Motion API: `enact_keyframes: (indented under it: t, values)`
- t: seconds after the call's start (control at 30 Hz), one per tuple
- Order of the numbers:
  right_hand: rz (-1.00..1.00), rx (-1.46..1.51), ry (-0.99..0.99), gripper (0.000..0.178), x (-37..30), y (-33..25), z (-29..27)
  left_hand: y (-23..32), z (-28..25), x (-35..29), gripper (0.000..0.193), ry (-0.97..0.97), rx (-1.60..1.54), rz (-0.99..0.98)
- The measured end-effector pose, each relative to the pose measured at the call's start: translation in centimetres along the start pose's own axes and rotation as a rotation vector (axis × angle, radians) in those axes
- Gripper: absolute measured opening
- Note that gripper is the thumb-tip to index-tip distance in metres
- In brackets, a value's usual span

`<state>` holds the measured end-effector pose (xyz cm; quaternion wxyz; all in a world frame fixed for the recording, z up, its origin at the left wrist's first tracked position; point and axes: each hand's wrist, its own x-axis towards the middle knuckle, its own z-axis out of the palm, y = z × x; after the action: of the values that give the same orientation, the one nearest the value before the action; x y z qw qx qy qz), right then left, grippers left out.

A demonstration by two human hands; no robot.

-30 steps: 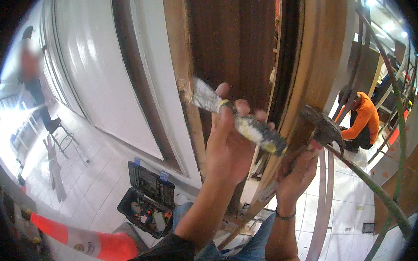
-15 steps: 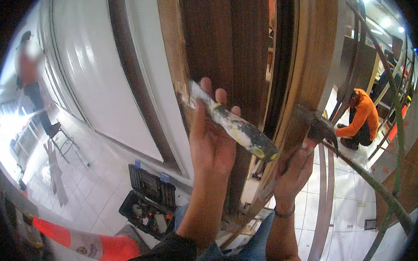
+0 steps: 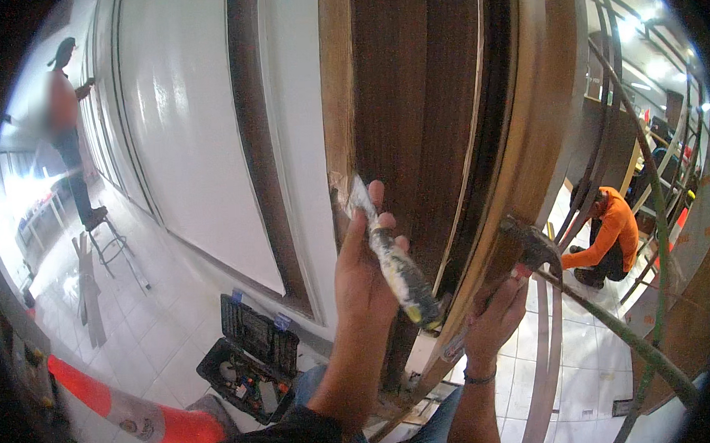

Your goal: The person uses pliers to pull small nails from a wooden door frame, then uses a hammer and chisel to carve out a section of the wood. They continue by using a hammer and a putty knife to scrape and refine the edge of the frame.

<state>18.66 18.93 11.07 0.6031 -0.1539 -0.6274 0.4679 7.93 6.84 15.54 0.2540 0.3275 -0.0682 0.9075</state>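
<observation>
My left hand (image 3: pixel 365 276) holds a chisel (image 3: pixel 405 279) with a paint-spattered black and yellow handle, its fingers round the neck and lower blade. The whitish blade points up and to the left. Its tip rests at a chipped, pale patch on the edge of the wooden door frame (image 3: pixel 339 135). To the right, my right hand (image 3: pixel 494 326) is closed round a claw hammer (image 3: pixel 535 245). The dark hammer head is raised beside the right-hand wooden post (image 3: pixel 537 134), apart from the chisel's butt end. Much of the hammer's handle is hidden by my fingers.
An open black toolbox (image 3: pixel 250 361) with tools lies on the tiled floor beside an orange-and-white cone (image 3: pixel 134 413). Metal bars (image 3: pixel 621 321) slant across the right. One person stands on a stool (image 3: pixel 110 244) at far left; another in orange (image 3: pixel 615 230) crouches at right.
The chisel has turned steeper, its butt end swinging down, while its tip stays by the chipped patch. The hammer remains raised at the right. The whole view has shifted slightly.
</observation>
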Motion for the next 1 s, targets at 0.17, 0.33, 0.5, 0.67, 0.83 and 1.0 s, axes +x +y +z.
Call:
enact_keyframes:
  t: [0.17, 0.33, 0.5, 0.67, 0.83, 1.0]
  values:
    - [0.149, 0.259, -0.029, 0.042, -0.4, 0.9, 0.7, 2.4, 0.6, -0.7, 0.038, -0.057, -0.123, -0.157]
    - [0.211, 0.253, -0.038, 0.043, 0.1, 0.4, 0.3, 2.7, 1.2, -1.1, 0.036, 0.018, -0.251, -0.266]
    - [0.103, 0.187, -0.091, 0.039, -0.1, -0.7, 0.1, 0.5, -0.7, 0.1, 0.034, -0.131, 0.003, -0.137]
    - [0.077, 0.111, -0.082, 0.052, 0.3, -0.4, 0.0, -4.4, 0.0, 1.6, 0.037, 0.004, 0.043, 0.158]
    - [0.107, 0.201, -0.094, 0.047, -0.4, 0.2, -0.6, -6.1, 0.5, 1.1, 0.036, 0.031, 0.112, 0.024]
    - [0.088, 0.282, -0.132, 0.047, -0.3, 1.1, -0.7, -6.3, -1.3, 0.5, 0.028, -0.045, 0.203, 0.038]
